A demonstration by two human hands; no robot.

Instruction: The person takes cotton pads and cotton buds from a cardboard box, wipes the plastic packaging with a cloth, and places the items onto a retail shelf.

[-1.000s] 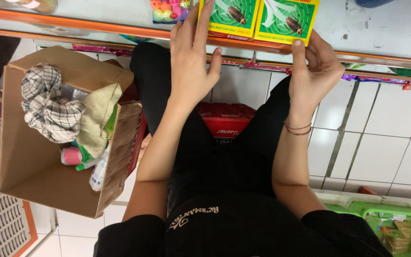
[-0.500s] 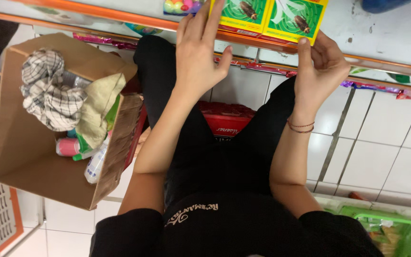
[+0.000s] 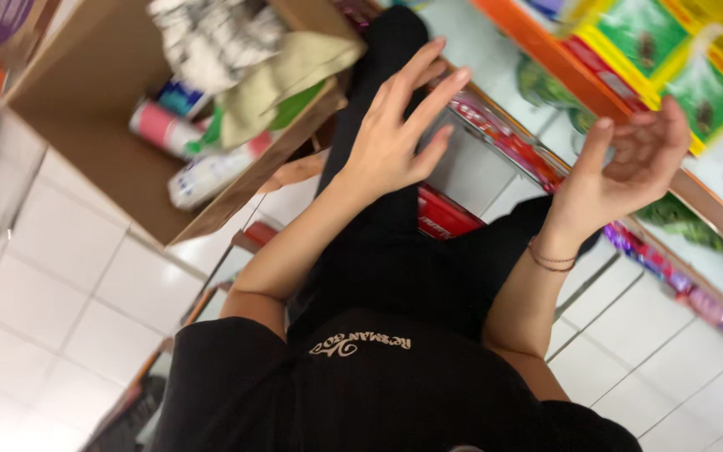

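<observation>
Green-and-yellow boxes point(image 3: 696, 75) sit on an orange-edged shelf point(image 3: 546, 59), a brown cardboard box point(image 3: 119, 159) holds a black-and-white checked cloth point(image 3: 211, 38), a pale yellow cloth point(image 3: 282, 75) and a pink-banded white bottle point(image 3: 161, 125), and white tiles point(image 3: 52, 293) lie beneath black clothing point(image 3: 395, 377).
</observation>
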